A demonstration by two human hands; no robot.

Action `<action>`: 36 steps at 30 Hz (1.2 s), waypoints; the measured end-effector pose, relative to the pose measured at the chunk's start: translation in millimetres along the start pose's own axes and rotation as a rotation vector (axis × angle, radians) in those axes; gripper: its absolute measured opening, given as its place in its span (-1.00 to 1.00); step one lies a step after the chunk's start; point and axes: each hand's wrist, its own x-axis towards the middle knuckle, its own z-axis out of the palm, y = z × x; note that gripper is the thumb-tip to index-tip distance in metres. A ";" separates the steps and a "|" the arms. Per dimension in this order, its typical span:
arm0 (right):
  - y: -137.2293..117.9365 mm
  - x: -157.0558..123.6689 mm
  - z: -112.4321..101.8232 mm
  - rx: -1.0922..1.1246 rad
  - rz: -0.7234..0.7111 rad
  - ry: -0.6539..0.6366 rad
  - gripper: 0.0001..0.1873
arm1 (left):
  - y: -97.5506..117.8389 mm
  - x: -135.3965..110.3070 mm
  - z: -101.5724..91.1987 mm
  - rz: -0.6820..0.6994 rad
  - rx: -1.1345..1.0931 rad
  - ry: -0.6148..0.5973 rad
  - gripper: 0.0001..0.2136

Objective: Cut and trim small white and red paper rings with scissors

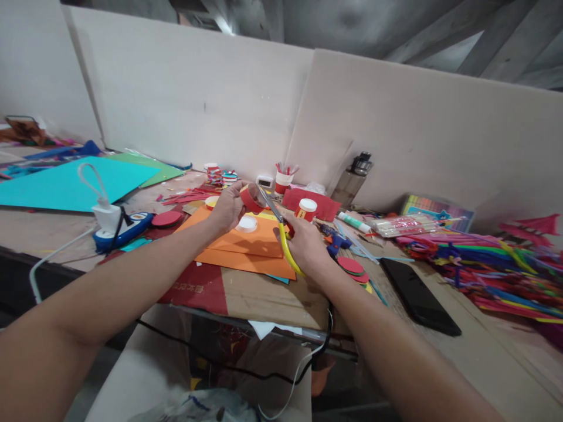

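1. While both forearms reach out over it, the table (272, 299) carries the largest things: a teal sheet (65, 184) at the far left and a stack of orange paper (246, 249) right under the hands.
2. A heap of coloured strips (492, 264) lies well to the right, with a black phone (417, 296) between it and the orange stack.
3. The right hand (308, 243) is closed through the yellow handles of the scissors (279, 225), whose blades point up and left.
4. The left hand (229, 205) pinches a red paper piece (250, 200) just above the orange stack, at the blade tips.
5. Judging by this, the cutting step is in hand; the next move calls for turning the red piece into the blades while closing them steadily.
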 end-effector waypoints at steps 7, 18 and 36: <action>5.6 -1.4 8.7 0.049 -0.038 0.064 -0.59 | -4.7 -0.8 -1.4 -0.028 -0.014 -0.058 -0.71; 8.5 0.4 9.7 0.066 -0.062 0.050 -0.61 | -0.5 -4.9 2.7 -0.044 -0.046 -0.085 -0.67; 9.2 1.9 6.3 0.062 -0.066 -0.007 -0.60 | -0.8 -3.2 -3.9 -0.043 0.017 -0.154 -0.74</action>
